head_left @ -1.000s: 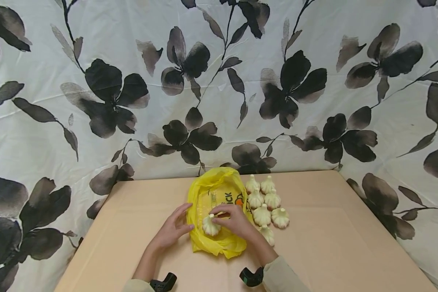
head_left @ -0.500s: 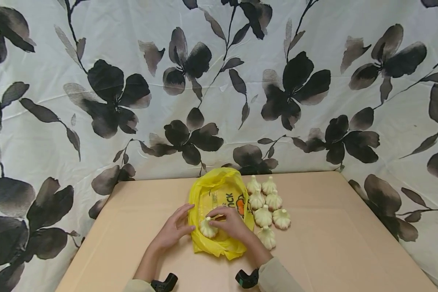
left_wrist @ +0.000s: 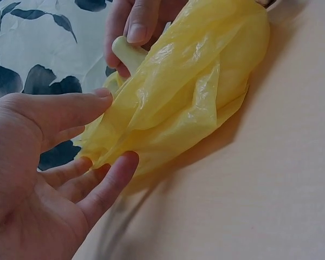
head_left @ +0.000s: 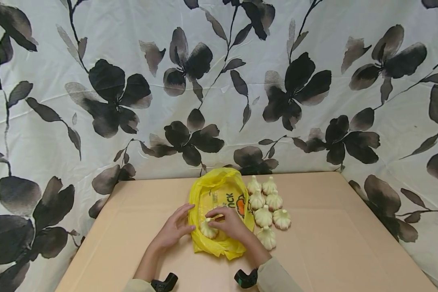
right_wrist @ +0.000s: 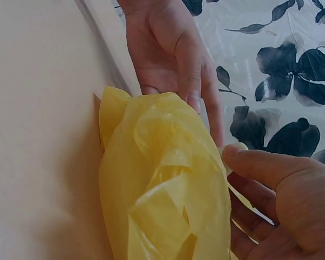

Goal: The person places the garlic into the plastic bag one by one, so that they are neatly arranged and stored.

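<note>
In the head view a yellow plastic bag (head_left: 203,190) with dark printing lies on the table, its mouth spread wide. One garlic bulb (head_left: 208,229) sits inside its near left part. My right hand (head_left: 230,223) reaches over the bag and pinches this bulb by its stem (left_wrist: 131,56), thumb against it in the left wrist view. At the bag's left edge, my left hand (head_left: 176,226) touches the plastic with fingers and thumb spread and fairly straight. The bag wall hides most of the bulb in both wrist views.
Several more garlic bulbs (head_left: 264,217) stand in rough rows just right of the bag, near my right forearm. The light tan table (head_left: 336,243) ends at a white floral cloth (head_left: 241,101) behind it.
The garlic bulb and my right hand have shifted slightly left and settled lower inside the bag. My left hand stays at the bag's edge.
</note>
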Available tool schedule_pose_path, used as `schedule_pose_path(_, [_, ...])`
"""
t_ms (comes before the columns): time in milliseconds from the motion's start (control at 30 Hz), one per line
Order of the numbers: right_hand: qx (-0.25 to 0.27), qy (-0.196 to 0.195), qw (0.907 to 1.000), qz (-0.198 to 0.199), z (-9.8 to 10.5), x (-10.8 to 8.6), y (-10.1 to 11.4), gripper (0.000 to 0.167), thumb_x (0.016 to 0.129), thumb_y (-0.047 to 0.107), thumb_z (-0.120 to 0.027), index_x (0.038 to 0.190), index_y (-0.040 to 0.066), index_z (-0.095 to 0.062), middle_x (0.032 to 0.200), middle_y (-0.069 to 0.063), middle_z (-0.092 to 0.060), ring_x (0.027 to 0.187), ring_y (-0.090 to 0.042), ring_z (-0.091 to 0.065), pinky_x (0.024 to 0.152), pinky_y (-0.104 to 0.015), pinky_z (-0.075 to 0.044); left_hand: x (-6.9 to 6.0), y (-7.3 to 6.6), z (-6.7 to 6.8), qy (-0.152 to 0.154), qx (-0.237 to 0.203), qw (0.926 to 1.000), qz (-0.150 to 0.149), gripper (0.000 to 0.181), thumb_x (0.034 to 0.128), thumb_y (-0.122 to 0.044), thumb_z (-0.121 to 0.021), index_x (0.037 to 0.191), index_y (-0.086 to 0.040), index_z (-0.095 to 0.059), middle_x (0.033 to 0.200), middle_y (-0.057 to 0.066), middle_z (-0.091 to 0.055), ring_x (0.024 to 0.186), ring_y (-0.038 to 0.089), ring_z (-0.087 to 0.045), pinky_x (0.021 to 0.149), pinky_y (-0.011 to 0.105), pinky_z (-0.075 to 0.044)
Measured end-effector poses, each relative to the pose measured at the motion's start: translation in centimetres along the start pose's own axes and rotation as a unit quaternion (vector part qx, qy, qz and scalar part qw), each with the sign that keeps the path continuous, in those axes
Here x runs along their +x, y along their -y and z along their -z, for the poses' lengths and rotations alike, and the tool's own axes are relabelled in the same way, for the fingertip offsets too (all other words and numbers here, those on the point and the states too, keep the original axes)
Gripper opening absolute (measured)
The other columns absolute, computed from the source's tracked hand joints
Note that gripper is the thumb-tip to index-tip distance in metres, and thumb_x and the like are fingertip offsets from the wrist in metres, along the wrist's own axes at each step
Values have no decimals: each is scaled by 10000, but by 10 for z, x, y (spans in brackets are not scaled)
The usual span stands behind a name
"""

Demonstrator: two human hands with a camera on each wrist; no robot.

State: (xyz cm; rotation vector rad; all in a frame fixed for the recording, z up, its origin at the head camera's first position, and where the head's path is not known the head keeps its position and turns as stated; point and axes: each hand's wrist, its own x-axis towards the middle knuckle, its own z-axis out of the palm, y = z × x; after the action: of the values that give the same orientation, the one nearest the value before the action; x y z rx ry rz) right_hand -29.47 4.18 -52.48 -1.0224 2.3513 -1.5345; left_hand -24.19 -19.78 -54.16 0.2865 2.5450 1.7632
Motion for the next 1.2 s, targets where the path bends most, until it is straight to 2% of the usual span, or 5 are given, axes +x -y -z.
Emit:
schedule_pose_path(433, [154, -96, 9998, -20, 6, -2, 5, 229, 876, 109, -699, 1097, 50, -703, 1105, -78, -705, 1058, -283, -647, 909, -443, -551, 1, 1, -2, -31, 65, 10000, -11, 632, 866, -218, -722, 1435, -211, -447, 1614, 129, -163, 1475, 407, -176, 1097, 591, -340])
schedule_pose_path(600, [259, -75, 9996, 116, 14, -8, 28, 212, 881, 30, -670, 1091, 25, -694, 1113, -186, -690, 1067, -364, -632, 915, -524, -527, 1, 1, -2, -20, 4, 10000, -28, 635, 868, -199, -720, 1439, -189, -442, 1614, 137, -158, 1464, 422, -197, 1097, 579, -347])
schedule_pose_path(700, [249, -133, 9994, 199, 18, -11, 35, 210, 875, 33, -680, 1084, 43, -701, 1104, -190, -694, 1059, -386, -633, 901, -497, -541, 1, 0, -2, -21, -13, 10000, -23, 635, 866, -195, -721, 1438, -187, -444, 1614, 136, -157, 1464, 422, -198, 1101, 576, -343])
schedule_pose_path(933, [88, -382, 9991, 169, 20, -11, 19, 211, 869, 134, -712, 1074, 182, -720, 1081, -27, -708, 1039, -281, -656, 861, -294, -570, 1, 1, -1, 43, -54, 10000, -59, 640, 867, -184, -719, 1443, -167, -439, 1611, 155, -150, 1453, 438, -213, 1094, 570, -357])
schedule_pose_path(1200, [49, -605, 9978, 269, 22, -22, 29, 221, 864, 116, -713, 1084, 136, -718, 1093, -59, -712, 1032, -310, -659, 856, -367, -576, -6, -2, 6, 105, 16, 9998, -138, 641, 849, -191, -738, 1425, -191, -458, 1595, 137, -199, 1432, 447, -260, 1074, 562, -390])
